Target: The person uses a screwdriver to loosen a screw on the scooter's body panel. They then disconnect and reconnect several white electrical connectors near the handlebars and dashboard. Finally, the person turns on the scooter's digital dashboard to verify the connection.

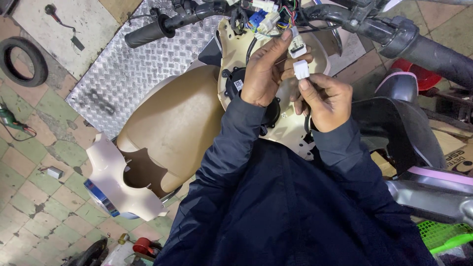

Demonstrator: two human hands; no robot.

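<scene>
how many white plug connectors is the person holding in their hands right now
2. One white connector is pinched in the left hand, near the wire bundle. The other white connector sits just below, in the right hand. More may hide among the wires.

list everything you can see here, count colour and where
white plugs: 2, white, one in each hand, top centre
wire bundle: 1, mixed colours, under the handlebar
handlebar grip: 1, black, top left
inner panel: 1, cream, behind the hands
seat: 1, tan, centre left
headlight cover: 1, pale pink with blue rim, on the seat's near end
tread plate: 1, silver, on the floor, upper left
tyre: 1, black, far left floor
basket: 1, green, bottom right
left hand: 1, pinches the upper plug
right hand: 1, pinches the lower plug
sleeves: 2, dark navy, bottom centre
</scene>
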